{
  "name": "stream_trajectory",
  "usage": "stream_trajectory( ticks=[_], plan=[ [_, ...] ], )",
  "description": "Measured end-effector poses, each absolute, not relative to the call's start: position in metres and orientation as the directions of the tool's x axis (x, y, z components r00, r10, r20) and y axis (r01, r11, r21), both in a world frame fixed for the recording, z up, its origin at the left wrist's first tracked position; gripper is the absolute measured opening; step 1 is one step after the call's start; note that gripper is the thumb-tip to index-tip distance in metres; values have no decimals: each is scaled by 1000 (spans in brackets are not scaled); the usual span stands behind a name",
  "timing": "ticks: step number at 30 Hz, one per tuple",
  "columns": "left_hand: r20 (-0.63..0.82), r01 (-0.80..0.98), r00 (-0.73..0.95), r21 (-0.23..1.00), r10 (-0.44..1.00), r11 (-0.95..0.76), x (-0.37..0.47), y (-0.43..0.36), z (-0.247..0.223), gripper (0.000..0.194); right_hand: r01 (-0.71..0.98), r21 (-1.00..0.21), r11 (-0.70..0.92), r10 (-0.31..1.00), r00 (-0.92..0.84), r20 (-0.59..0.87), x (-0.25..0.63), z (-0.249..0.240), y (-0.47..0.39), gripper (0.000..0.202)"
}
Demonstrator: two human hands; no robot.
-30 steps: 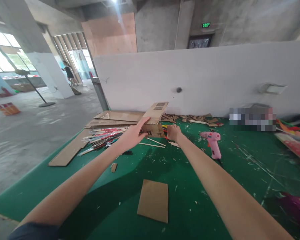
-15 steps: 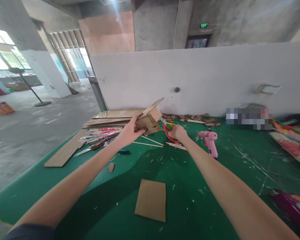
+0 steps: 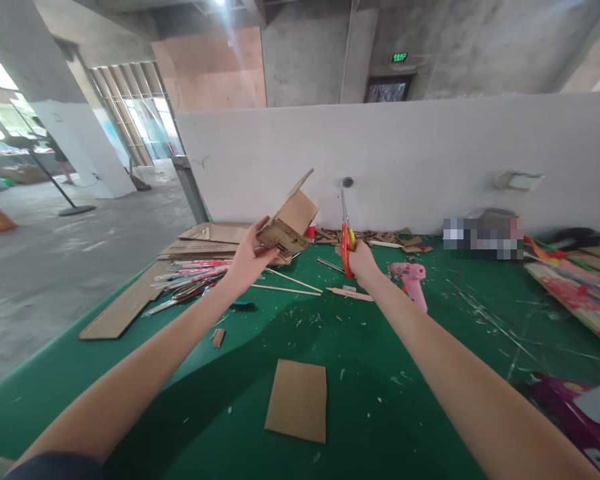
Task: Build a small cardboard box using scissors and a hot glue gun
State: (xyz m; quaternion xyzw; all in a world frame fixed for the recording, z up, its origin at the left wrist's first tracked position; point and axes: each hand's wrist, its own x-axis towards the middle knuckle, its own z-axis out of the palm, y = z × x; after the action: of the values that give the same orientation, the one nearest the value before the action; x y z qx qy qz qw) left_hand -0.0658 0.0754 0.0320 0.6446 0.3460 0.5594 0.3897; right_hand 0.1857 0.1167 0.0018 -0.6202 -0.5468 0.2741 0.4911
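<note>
My left hand [image 3: 253, 257] grips a small cardboard box [image 3: 291, 223] by its left side, lifted above the table, with one flap sticking up. In my right hand [image 3: 363, 262] is a pair of scissors [image 3: 347, 233] with red and yellow handles, blades pointing upward and apart from the box. The blades look nearly closed. A flat square of cardboard [image 3: 297, 401] lies on the green table close to me. Beyond it, thin wooden sticks [image 3: 290, 289] and a pointed wooden piece [image 3: 350, 293] lie beneath my hands.
A pink glue gun [image 3: 413, 280] stands right of my right hand. Packaged brushes or tools [image 3: 187, 280] and cardboard sheets [image 3: 125, 303] lie at the left. Cardboard scraps [image 3: 380, 237] line the white wall [image 3: 410, 153]. A purple package [image 3: 575, 413] sits at the near right.
The scissors have moved away from the box and swung upright in my right hand. My left hand has raised the box slightly and shifted it left.
</note>
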Motion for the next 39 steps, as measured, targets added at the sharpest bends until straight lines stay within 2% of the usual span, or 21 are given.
stream_trajectory(
  ticks=[4,7,9,12,15,19,23,25,27,31,39],
  plan=[
    [477,269,196,814,857,-514,-72,80,23,71,203,-956,210,954,171,246,165,20,96,39],
    [526,558,239,613,816,-559,-73,73,24,66,-78,-954,289,956,77,283,150,27,80,40],
    [529,703,292,446,797,-554,-70,66,26,65,-216,-940,265,964,37,263,144,26,70,38],
    [448,806,369,282,815,-520,-64,55,29,65,-300,-931,209,976,-3,220,137,17,58,31],
    [370,849,396,200,840,-489,-57,47,27,65,-387,-901,193,977,-5,212,133,5,48,27],
    [320,860,397,196,860,-471,-51,40,25,66,-397,-897,193,980,31,197,131,-7,39,27],
    [299,839,317,355,900,-413,-51,44,23,75,-366,-909,199,980,74,185,134,-17,36,30],
    [309,783,304,457,901,-421,-53,49,23,66,-372,-904,211,977,91,190,136,-21,37,31],
    [343,740,307,501,888,-449,-55,53,22,50,-389,-891,236,972,106,212,138,-25,39,35],
    [421,757,312,431,851,-491,-52,52,19,38,-365,-886,284,959,122,257,137,-31,41,40],
    [422,833,297,325,857,-449,-43,43,12,42,-201,-910,362,924,207,321,129,-38,41,41]
  ],
)
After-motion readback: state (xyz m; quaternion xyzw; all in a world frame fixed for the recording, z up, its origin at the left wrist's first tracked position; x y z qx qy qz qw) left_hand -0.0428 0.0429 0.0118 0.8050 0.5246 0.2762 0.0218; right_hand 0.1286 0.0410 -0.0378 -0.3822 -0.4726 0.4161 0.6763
